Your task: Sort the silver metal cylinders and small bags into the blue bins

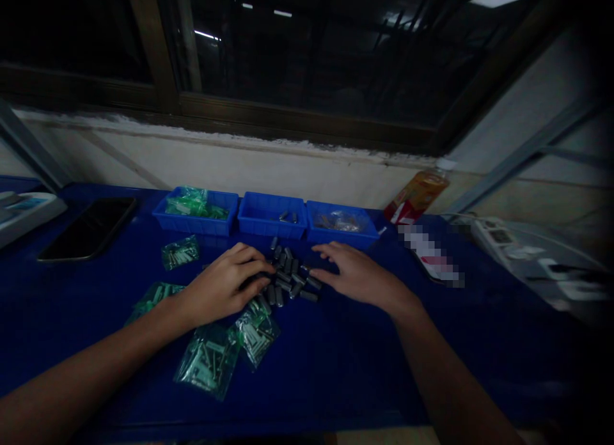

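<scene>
A pile of short dark grey metal-looking pieces (284,284) lies on the blue table between my hands. My left hand (229,280) is at the pile's left side, with bent fingers and the thumb apart from them, fingertips at the nearest pieces. Nothing held shows in it, though its palm side is hidden. Opposite, my right hand (357,275) is open, thumb and fingers spread beside the pile's right edge. Clear bags of screws and pale plugs (209,362) lie near my left forearm, and another such bag (258,333) touches the pile's near side.
Three blue bins stand at the back: one with green bags (196,226), one with a few metal pieces (272,226), one with clear bags (343,227). A small bag (180,252), phone (90,229), bottle (418,192) and power strip (499,237) surround the work area.
</scene>
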The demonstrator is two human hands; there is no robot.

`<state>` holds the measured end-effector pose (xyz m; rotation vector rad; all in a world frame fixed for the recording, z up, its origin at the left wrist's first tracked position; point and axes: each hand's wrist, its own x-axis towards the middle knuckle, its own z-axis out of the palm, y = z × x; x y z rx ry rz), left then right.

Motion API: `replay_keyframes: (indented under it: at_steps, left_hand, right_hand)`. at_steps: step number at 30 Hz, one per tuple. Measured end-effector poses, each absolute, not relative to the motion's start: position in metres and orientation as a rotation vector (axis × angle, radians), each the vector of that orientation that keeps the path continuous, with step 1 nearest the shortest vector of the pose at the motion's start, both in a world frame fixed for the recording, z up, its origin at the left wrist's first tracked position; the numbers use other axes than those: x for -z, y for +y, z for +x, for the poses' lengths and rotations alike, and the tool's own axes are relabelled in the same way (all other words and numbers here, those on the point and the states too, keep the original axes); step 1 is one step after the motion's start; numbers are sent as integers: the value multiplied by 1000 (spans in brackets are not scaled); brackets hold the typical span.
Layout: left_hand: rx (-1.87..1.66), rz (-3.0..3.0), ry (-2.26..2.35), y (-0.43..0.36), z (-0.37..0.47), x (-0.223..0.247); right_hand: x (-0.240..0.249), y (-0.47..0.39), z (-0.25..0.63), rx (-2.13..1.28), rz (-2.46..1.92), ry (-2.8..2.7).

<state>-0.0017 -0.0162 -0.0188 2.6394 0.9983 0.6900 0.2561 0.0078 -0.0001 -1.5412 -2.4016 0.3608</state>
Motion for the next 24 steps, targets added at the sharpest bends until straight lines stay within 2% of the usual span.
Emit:
replay_keyframes:
  at_steps: [8,12,18,24]
  left_hand:
    - [-636,2574,992,-13,-2,21]
    - [-681,2508,1018,-12,-6,20]
    - [-795,2003,1130,-27,2,5]
    - [-847,1576,1066,-34,12,2]
  right_hand:
    - [28,24,255,-414,-1630,-2371]
    - [25,23,243,-500,-1536,-2204]
    - [7,-7,212,-101,-971,-1931]
    - [12,-37,188,-12,-814,-2122]
